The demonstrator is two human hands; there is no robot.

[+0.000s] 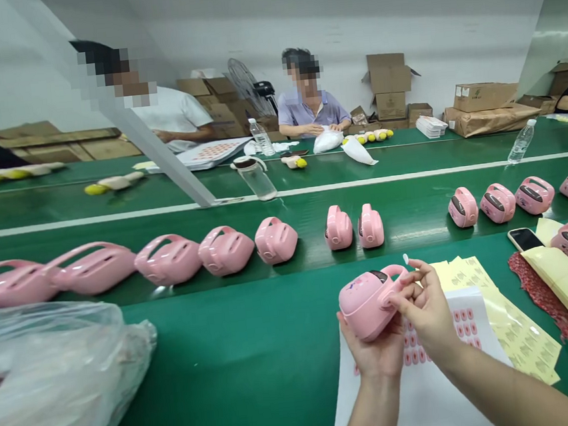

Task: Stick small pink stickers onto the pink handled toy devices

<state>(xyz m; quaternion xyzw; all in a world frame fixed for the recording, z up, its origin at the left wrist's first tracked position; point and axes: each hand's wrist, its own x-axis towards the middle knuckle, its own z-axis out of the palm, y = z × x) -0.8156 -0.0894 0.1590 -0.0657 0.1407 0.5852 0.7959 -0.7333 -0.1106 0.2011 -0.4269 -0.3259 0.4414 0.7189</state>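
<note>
My left hand point(378, 354) cradles a pink handled device point(366, 305) from below, tilted, with a dark glossy panel and a small printed pattern on top. The thumb and some fingers of my right hand point(431, 309) are closed on its side, near the handle. A small white sticker-like piece point(405, 259) clings to the raised index fingertip of that hand. Below both hands lies a white sheet point(460, 370) with rows of pink and red oval stickers, partly hidden by my arms. Yellowish sticker sheets point(513, 325) lie beside it.
Several pink devices point(227, 250) stand in a row along the green belt point(416, 227). A clear plastic bag point(65, 395) fills the left. A phone point(525, 239), red bubble wrap point(555, 321) and more devices sit right. Co-workers point(311, 106) sit across, behind bottles.
</note>
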